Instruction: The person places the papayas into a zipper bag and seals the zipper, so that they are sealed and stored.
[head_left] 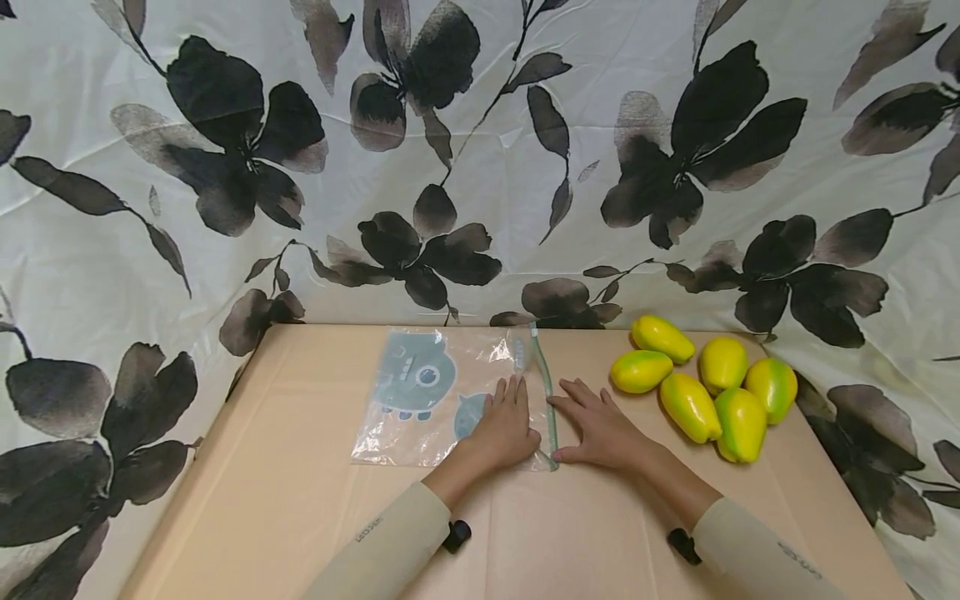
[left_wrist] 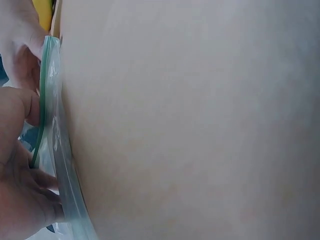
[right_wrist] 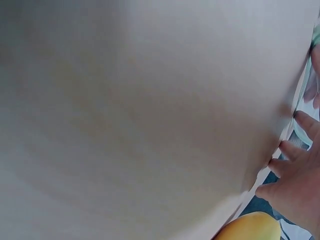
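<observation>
We see a clear bag [head_left: 431, 429] lying flat in the middle of the frame on the tabletop [head_left: 300, 508], its green strip [head_left: 543, 375] running down its right side. Our left hand [head_left: 506, 429] rests on the bag just left of that strip, fingers fairly straight and close together, gripping nothing. Our right hand [head_left: 600, 429] reaches in from the right, fingers spread, with fingertips and thumb at the strip; we cannot tell whether they all touch it. Yellow-green fruits [head_left: 690, 407] sit right of centre, apart from both hands. We judge the step in hand to be steadying the bag and handling its strip side; the next move seems to call for a light fingertip pinch there while the left palm keeps the film from sliding.
</observation>
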